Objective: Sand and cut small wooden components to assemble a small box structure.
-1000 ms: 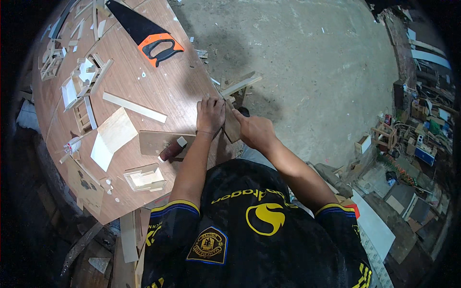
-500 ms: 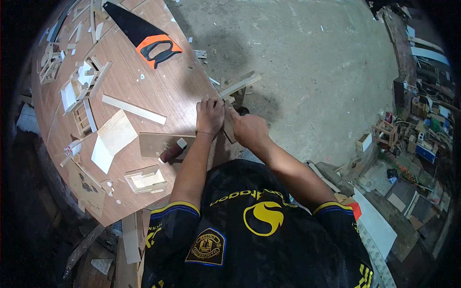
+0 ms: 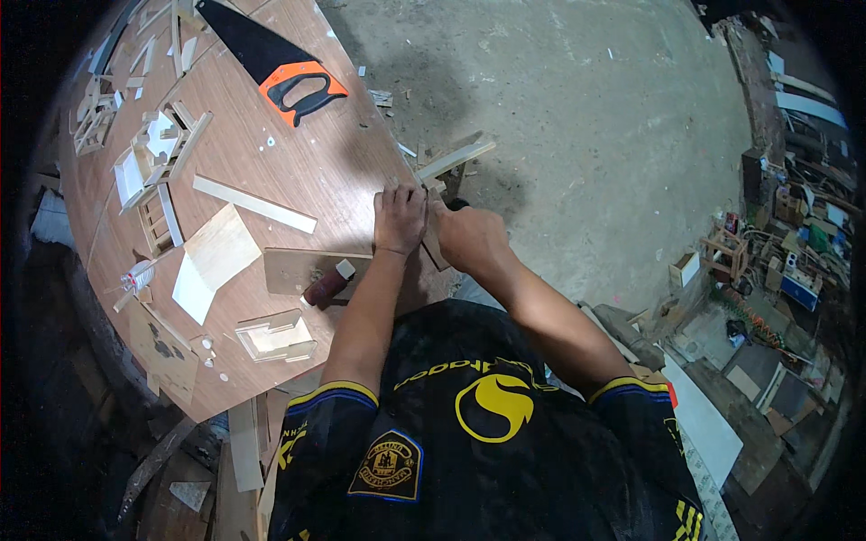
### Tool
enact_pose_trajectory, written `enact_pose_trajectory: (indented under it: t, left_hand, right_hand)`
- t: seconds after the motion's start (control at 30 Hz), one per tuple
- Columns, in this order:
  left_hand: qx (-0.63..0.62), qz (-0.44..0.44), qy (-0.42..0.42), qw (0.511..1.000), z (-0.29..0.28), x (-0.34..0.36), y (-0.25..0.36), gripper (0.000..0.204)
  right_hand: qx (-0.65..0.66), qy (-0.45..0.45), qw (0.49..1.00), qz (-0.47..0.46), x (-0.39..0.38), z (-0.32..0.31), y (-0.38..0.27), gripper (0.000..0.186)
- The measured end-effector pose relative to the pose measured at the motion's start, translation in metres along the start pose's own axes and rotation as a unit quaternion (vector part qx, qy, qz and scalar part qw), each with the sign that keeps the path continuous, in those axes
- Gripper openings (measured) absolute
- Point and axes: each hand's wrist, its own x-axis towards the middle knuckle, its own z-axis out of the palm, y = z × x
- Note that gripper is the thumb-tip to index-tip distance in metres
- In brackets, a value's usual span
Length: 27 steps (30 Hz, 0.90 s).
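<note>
At the table's right edge, my left hand (image 3: pixel 400 219) is closed, its fingers curled over a brown wooden strip (image 3: pixel 435 247). Just right of it, my right hand (image 3: pixel 476 242) is in a closed grip against the same strip. A dark rounded end (image 3: pixel 458 205) shows past its knuckles, but what it belongs to is hidden. Beyond both hands, a pale wooden stick (image 3: pixel 458 160) juts out over the floor. Beside my left forearm, a dark red bottle with a white cap (image 3: pixel 327 285) leans by a flat brown board (image 3: pixel 287 270).
A handsaw with an orange and black handle (image 3: pixel 302 88) lies on the far part of the wooden table (image 3: pixel 298 171). Small wooden assemblies (image 3: pixel 162 149), a pale strip (image 3: pixel 254 204), a folded-looking panel (image 3: pixel 216 257) and a small frame (image 3: pixel 275 337) lie leftward. Clutter (image 3: pixel 798 261) lines the floor's right side.
The whole view has shifted slightly. Both hands stay close together at the strip, with only a small movement of the right hand and forearm.
</note>
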Motion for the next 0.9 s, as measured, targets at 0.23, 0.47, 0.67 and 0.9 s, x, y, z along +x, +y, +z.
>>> enact_pose_trajectory:
  t: [0.23, 0.47, 0.67, 0.9]
  left_hand:
    - [-0.006, 0.005, -0.012, 1.000, 0.000, 0.000, -0.004, 0.021]
    - [-0.001, -0.006, 0.020, 1.000, 0.002, 0.000, 0.003, 0.022]
    - [0.000, -0.026, 0.039, 0.999, 0.007, -0.006, 0.004, 0.030]
    - [0.024, -0.025, 0.029, 0.999, 0.005, -0.003, 0.003, 0.019]
  right_hand:
    - [0.027, 0.001, 0.999, 0.023, 0.006, 0.006, 0.005, 0.047]
    - [0.014, 0.011, 1.000, -0.001, 0.007, 0.014, 0.010, 0.053]
    - [0.025, 0.088, 0.996, -0.010, 0.001, 0.034, 0.006, 0.053]
    - [0.023, 0.049, 0.998, -0.011, 0.002, 0.022, 0.007, 0.046]
